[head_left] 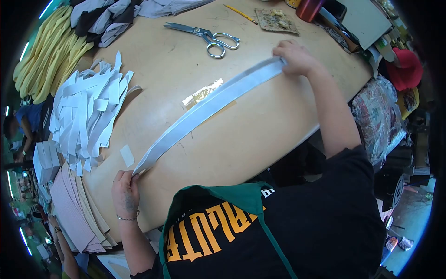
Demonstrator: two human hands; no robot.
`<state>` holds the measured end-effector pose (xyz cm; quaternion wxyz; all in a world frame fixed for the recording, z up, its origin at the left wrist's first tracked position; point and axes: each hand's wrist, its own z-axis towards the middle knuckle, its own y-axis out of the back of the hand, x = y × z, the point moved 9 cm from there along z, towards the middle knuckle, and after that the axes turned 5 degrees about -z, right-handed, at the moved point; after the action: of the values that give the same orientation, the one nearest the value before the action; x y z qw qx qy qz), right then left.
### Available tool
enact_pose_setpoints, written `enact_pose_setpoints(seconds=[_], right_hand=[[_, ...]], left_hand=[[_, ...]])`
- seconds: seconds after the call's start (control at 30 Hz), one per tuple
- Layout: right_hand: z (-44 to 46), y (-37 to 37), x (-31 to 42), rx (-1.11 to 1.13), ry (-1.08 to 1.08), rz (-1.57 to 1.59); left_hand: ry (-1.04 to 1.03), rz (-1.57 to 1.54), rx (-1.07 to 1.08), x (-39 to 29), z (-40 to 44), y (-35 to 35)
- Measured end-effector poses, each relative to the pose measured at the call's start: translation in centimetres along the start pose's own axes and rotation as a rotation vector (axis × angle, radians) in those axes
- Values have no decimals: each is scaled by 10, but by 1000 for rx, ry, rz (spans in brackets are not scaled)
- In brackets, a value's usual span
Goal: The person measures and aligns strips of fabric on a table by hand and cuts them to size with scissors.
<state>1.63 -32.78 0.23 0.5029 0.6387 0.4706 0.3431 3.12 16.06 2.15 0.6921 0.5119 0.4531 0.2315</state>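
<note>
A tan tabletop (260, 125) with dark marks fills much of a cluttered workroom, a pile of white strips (86, 109) on its left side. Over its middle stretches a long, narrow, pale fabric strip (204, 109), its long axis slanting in a slight bow from lower left to upper right. The left hand's (125, 191) fingers pinch the lower end, and the right hand's (293, 58), slightly blurred, seem closed on the upper.

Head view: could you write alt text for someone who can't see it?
The person's left hand and right hand hold a long white fabric strip by its ends across a tan worktable. Metal scissors lie beyond it, and loose white strips are piled on the left.
</note>
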Motion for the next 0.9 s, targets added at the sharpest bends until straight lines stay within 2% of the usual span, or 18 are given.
enact_pose_setpoints(seconds=[0.07, 0.17, 0.3, 0.33, 0.47, 0.53, 0.6, 0.7, 0.73, 0.77, 0.83, 0.9], right_hand=[[6, -11, -30, -69, 43, 26], [16, -23, -92, -181, 16, 10], [9, -6, -146, -246, -265, -180], [24, -19, -174, -301, -250, -188], [4, -18, -174, -409, -379, -79], [-26, 1, -131, -467, -426, -14], [-45, 14, -44, -623, 52, 171], [-87, 3, 143, -516, 606, 384], [-105, 7, 201, -350, 716, 284], [-111, -1, 240, -369, 796, 350], [-108, -14, 288, -260, 882, 317], [-102, -20, 296, -251, 874, 293]], left_hand=[[3, -39, -26, -6, 2, -4], [-139, -48, -73, -41, 10, -19], [-203, -31, -107, -82, 28, -39], [-212, -36, -118, -84, 32, -43], [-182, -4, -112, -83, 37, -41], [-170, 5, -113, -80, 36, -40], [-203, 22, -138, -82, 34, -39], [-231, 60, -141, -83, 30, -41], [-237, 75, -141, -82, 30, -41], [-254, 77, -157, -81, 29, -41], [-277, 81, -194, -77, 27, -38], [-252, -30, -205, -65, 25, -34]])
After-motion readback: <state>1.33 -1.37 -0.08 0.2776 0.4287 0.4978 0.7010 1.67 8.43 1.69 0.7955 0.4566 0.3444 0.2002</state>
